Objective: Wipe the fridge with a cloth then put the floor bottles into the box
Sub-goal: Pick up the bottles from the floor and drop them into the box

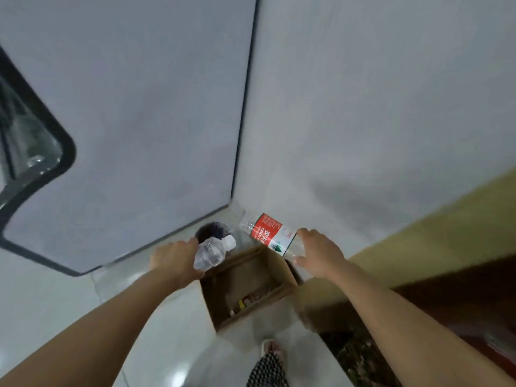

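Wiping apparently over; no cloth in view. Left hand [174, 256] grasps small clear bottle [213, 251]; right hand [321, 254] grasps red-labelled water bottle [269, 233], both at cardboard box's [209, 303] 12 o'clock rim, unreleased.

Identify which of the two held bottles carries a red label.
The bottle in the right hand, the labelled bottle; the left hand holds a bare clear bottle.

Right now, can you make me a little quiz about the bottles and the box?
1. True or false: the left hand holds the red-labelled bottle.
2. Where are both hands holding their bottles? A) inside the fridge B) above the open cardboard box C) flat on the floor
3. Fill in: the clear bottle has a ____ cap.

Key: 1 false, the right hand holds it; 2 B; 3 white.
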Available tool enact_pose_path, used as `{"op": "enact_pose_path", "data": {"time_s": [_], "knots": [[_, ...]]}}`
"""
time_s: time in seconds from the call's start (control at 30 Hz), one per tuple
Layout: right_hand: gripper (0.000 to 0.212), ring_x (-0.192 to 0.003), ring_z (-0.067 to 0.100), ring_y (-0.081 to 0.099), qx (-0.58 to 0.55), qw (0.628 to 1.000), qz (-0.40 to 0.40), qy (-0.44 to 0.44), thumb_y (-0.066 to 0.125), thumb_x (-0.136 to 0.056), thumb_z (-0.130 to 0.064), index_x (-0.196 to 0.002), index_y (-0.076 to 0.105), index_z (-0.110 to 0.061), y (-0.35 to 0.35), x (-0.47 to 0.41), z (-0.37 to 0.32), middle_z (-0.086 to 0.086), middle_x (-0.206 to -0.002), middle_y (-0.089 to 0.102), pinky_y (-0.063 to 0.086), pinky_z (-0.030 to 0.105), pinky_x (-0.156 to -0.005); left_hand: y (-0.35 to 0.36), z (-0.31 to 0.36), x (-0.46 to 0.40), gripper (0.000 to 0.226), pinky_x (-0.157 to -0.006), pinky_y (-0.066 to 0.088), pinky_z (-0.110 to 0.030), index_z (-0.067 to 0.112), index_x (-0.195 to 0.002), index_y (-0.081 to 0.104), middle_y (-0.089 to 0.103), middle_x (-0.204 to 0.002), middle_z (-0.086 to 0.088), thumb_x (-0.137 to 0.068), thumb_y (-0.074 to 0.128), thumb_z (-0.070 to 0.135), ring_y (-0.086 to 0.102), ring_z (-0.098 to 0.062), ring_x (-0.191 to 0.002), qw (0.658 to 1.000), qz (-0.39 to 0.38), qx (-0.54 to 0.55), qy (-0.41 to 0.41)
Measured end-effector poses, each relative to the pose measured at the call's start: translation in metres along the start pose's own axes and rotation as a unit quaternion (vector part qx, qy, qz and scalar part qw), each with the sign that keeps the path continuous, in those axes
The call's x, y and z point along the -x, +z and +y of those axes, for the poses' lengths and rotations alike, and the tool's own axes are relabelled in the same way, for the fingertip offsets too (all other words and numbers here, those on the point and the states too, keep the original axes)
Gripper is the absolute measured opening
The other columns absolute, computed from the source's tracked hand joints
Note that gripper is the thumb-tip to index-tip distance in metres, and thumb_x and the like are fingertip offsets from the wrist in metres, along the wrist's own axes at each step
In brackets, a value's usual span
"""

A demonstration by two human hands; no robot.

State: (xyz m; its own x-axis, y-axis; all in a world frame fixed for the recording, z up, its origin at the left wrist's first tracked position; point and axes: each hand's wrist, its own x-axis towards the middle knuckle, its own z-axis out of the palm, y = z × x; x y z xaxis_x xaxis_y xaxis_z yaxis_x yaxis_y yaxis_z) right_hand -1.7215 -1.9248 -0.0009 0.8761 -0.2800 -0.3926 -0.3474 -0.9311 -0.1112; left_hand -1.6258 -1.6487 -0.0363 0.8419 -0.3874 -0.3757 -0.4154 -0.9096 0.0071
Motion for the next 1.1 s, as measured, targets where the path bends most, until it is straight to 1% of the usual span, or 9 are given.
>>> {"op": "enact_pose_path", "data": {"time_s": [0.07, 0.2, 0.3, 0.43, 0.57, 0.73, 0.87, 0.97, 1.1], "knots": [[0.057, -0.109, 0.025, 0.054, 0.010, 0.999, -0.019, -0.039, 0.064, -0.086, -0.035, -0.131, 0.037, -0.015, 0.000, -0.034, 0.011, 0.009, -0.122, 0.052, 0.045, 0.031, -0.080, 0.012, 0.007, -0.002, 0.054, -0.074, 0.044, -0.030, 0.026, -0.121, 0.043, 0.062, -0.116, 0.003, -0.077, 0.061, 0.053, 0.060, -0.019, -0.104, 0.999, -0.013, 0.024, -0.047], [0.062, -0.111, 0.024, 0.055, 0.029, 0.991, -0.078, -0.102, 0.066, -0.084, -0.040, -0.133, 0.036, -0.015, 0.017, -0.081, 0.026, 0.009, -0.124, 0.052, 0.047, 0.033, -0.083, 0.035, 0.026, 0.002, 0.054, -0.068, 0.038, -0.027, 0.026, -0.121, 0.043, 0.062, -0.111, 0.004, -0.078, 0.061, 0.054, 0.061, -0.017, -0.098, 0.990, -0.024, 0.036, -0.137], [0.063, -0.111, 0.024, 0.056, 0.040, 0.983, -0.115, -0.135, 0.066, -0.083, -0.042, -0.132, 0.037, -0.015, 0.040, -0.106, 0.034, 0.009, -0.125, 0.053, 0.047, 0.032, -0.083, 0.056, 0.041, 0.000, 0.057, -0.067, 0.038, -0.027, 0.026, -0.121, 0.043, 0.063, -0.107, 0.005, -0.077, 0.061, 0.058, 0.061, -0.015, -0.094, 0.982, -0.040, 0.053, -0.177], [0.069, -0.114, 0.026, 0.055, 0.044, 0.974, -0.161, -0.155, 0.067, -0.083, -0.040, -0.139, 0.033, -0.017, 0.075, -0.130, 0.044, 0.010, -0.129, 0.052, 0.046, 0.035, -0.086, 0.089, 0.058, -0.011, 0.059, -0.068, 0.041, -0.027, 0.026, -0.122, 0.044, 0.063, -0.107, 0.004, -0.075, 0.064, 0.057, 0.061, -0.016, -0.093, 0.973, -0.070, 0.085, -0.205], [0.063, -0.110, 0.026, 0.056, 0.065, 0.969, -0.179, -0.156, 0.068, -0.082, -0.040, -0.133, 0.037, -0.017, 0.112, -0.148, 0.053, 0.009, -0.125, 0.054, 0.043, 0.030, -0.076, 0.123, 0.068, -0.032, 0.056, -0.073, 0.042, -0.030, 0.024, -0.119, 0.045, 0.063, -0.108, 0.002, -0.076, 0.062, 0.056, 0.061, -0.020, -0.098, 0.964, -0.106, 0.121, -0.212], [0.061, -0.110, 0.024, 0.057, 0.071, 0.966, -0.203, -0.141, 0.067, -0.083, -0.040, -0.130, 0.038, -0.017, 0.166, -0.172, 0.064, 0.008, -0.125, 0.054, 0.043, 0.028, -0.074, 0.176, 0.074, -0.067, 0.053, -0.075, 0.042, -0.031, 0.023, -0.118, 0.046, 0.063, -0.106, 0.001, -0.078, 0.059, 0.055, 0.061, -0.021, -0.097, 0.963, -0.125, 0.121, -0.204], [0.062, -0.115, 0.023, 0.055, 0.065, 0.969, -0.205, -0.122, 0.067, -0.084, -0.041, -0.133, 0.037, -0.018, 0.223, -0.204, 0.072, 0.006, -0.130, 0.053, 0.047, 0.032, -0.081, 0.234, 0.084, -0.106, 0.052, -0.072, 0.041, -0.030, 0.023, -0.117, 0.046, 0.064, -0.105, 0.001, -0.080, 0.057, 0.057, 0.061, -0.020, -0.094, 0.954, -0.130, 0.152, -0.223], [0.061, -0.117, 0.024, 0.054, 0.058, 0.971, -0.201, -0.116, 0.067, -0.084, -0.039, -0.133, 0.037, -0.018, 0.276, -0.233, 0.078, 0.006, -0.130, 0.052, 0.045, 0.031, -0.080, 0.286, 0.090, -0.141, 0.050, -0.071, 0.040, -0.031, 0.022, -0.111, 0.047, 0.064, -0.099, 0.000, -0.080, 0.056, 0.059, 0.061, -0.021, -0.090, 0.945, -0.137, 0.177, -0.238], [0.060, -0.117, 0.025, 0.054, 0.073, 0.972, -0.189, -0.120, 0.067, -0.084, -0.039, -0.132, 0.038, -0.018, 0.351, -0.278, 0.084, 0.007, -0.130, 0.051, 0.047, 0.034, -0.083, 0.363, 0.099, -0.184, 0.048, -0.072, 0.043, -0.032, 0.020, -0.109, 0.048, 0.059, -0.089, 0.000, -0.079, 0.061, 0.054, 0.058, -0.021, -0.084, 0.931, -0.129, 0.213, -0.266]]}}
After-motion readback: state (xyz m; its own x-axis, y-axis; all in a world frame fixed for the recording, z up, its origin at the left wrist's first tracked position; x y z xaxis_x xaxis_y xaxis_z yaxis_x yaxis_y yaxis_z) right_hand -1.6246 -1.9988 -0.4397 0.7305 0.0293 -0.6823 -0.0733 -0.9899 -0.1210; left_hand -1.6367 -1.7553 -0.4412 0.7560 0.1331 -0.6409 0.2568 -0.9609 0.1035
